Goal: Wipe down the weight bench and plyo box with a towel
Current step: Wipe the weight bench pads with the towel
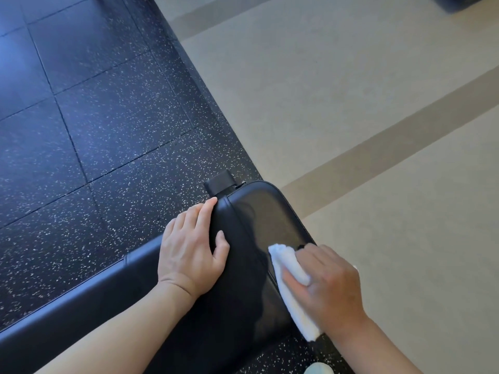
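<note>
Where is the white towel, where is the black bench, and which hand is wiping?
white towel (pixel 286 268): head view, on its folded upper part beside the fingers.
black bench pad (pixel 259 211): head view, on the shiny top surface.
right hand (pixel 332 287): head view, on its back, gripping the towel.

1. Black speckled rubber floor tiles on the left, seams visible, bluish glare at top left.
2. Beige carpet on the right, crossed by darker tan stripes.
</note>
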`<state>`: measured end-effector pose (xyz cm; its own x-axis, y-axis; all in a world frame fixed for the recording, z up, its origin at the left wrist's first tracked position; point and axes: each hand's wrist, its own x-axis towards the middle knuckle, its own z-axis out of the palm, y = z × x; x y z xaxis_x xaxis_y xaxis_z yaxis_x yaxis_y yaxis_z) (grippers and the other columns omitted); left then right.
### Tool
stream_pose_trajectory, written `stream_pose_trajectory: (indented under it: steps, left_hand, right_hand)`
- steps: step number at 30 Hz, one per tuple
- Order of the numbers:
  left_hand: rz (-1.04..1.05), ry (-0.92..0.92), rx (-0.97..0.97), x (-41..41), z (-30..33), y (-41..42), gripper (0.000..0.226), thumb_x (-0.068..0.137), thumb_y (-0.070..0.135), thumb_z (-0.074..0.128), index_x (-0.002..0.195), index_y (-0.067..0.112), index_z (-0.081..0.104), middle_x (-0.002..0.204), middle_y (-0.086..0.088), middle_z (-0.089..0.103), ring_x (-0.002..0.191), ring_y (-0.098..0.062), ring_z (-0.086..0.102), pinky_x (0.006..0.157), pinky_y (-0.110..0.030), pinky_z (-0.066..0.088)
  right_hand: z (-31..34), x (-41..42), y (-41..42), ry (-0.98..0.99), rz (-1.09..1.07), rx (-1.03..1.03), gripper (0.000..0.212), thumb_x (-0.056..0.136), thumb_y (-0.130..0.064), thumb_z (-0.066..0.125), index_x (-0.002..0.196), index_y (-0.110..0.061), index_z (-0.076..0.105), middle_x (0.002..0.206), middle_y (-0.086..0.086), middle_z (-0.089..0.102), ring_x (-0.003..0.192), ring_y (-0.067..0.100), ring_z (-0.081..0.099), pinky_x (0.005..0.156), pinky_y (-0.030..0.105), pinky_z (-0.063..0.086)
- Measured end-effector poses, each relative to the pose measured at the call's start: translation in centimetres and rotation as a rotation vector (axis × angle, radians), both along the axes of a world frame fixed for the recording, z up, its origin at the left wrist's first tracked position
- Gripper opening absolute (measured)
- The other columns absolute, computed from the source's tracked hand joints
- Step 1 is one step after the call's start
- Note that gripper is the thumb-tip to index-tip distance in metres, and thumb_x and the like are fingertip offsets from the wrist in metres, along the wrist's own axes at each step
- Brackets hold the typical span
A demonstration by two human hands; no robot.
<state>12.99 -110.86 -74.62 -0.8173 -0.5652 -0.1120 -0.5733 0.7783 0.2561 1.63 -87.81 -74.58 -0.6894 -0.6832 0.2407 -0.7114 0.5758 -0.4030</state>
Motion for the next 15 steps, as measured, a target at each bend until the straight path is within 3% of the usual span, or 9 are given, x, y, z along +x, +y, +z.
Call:
stream_pose_trajectory:
  steps: [7,9,12,15]
  left_hand:
    - [-0.002,-0.018,-0.003,-0.1,0.0,0.0,0.067,0.093,0.044,0.041,0.153,0.017,0.046,0.136,-0.005,0.061,0.119,-0.030,0.056,0.106,-0.044,0.040]
    - [-0.001,-0.022,0.000,-0.2,0.1,0.1,0.067,0.093,0.045,0.041,0.154,0.018,0.046,0.135,-0.004,0.061,0.119,-0.030,0.056,0.106,-0.044,0.040]
    - [0.006,-0.024,0.003,-0.2,0.2,0.1,0.067,0.092,0.045,0.041,0.154,0.019,0.045,0.135,-0.003,0.061,0.120,-0.029,0.056,0.106,-0.044,0.040]
    - [0.007,-0.033,0.016,-0.1,0.2,0.1,0.068,0.091,0.045,0.040,0.154,0.019,0.046,0.138,-0.003,0.060,0.123,-0.028,0.055,0.107,-0.043,0.039]
  right_hand:
    - [0.2,-6.6,-13.0,-0.106,-0.069,-0.024,0.028,0.089,-0.043,0.055,0.071,-0.023,0.049,0.069,0.000,0.057,0.062,0.029,0.054,0.051,0.031,0.029]
    - [-0.1,-8.0,-16.2,-0.145,-0.047,0.060,0.028,0.094,-0.043,0.051,0.077,-0.021,0.054,0.076,0.001,0.062,0.069,0.030,0.057,0.056,0.033,0.030]
    - [-0.8,-7.5,-17.5,-0.102,-0.027,0.190,0.027,0.096,-0.044,0.049,0.088,-0.021,0.061,0.081,-0.002,0.061,0.074,0.027,0.056,0.059,0.033,0.027]
    - [-0.2,-4.1,-14.7,-0.012,0.033,0.155,0.016,0.090,-0.039,0.055,0.085,-0.025,0.061,0.075,-0.003,0.054,0.069,0.023,0.054,0.057,0.031,0.022]
